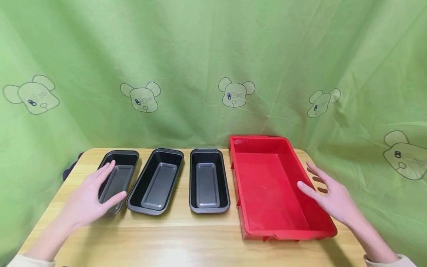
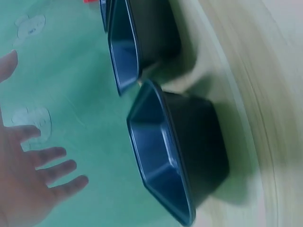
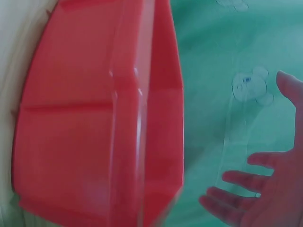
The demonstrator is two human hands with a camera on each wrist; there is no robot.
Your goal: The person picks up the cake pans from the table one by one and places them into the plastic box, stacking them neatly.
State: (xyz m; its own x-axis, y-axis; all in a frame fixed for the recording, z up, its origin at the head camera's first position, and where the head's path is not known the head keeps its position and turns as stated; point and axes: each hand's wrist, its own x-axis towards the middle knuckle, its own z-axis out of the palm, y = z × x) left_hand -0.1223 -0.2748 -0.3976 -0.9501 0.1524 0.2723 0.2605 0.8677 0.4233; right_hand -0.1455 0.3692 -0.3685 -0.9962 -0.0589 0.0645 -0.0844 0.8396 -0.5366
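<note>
On the table [image 1: 173, 244], two dark pans [image 1: 159, 185] separate a third pan [image 1: 121, 180] from the red tray [image 1: 267, 185]. Fingers spread, the left hand [image 1: 89, 196] hovers above the third pan, the right hand [image 1: 335, 198] near the tray.

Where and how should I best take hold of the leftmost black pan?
Probably by the left long rim of the leftmost black pan, pinched by the left hand coming from the left: the walls flare outward up to this rim, and the next pan stands close on the right.
</note>
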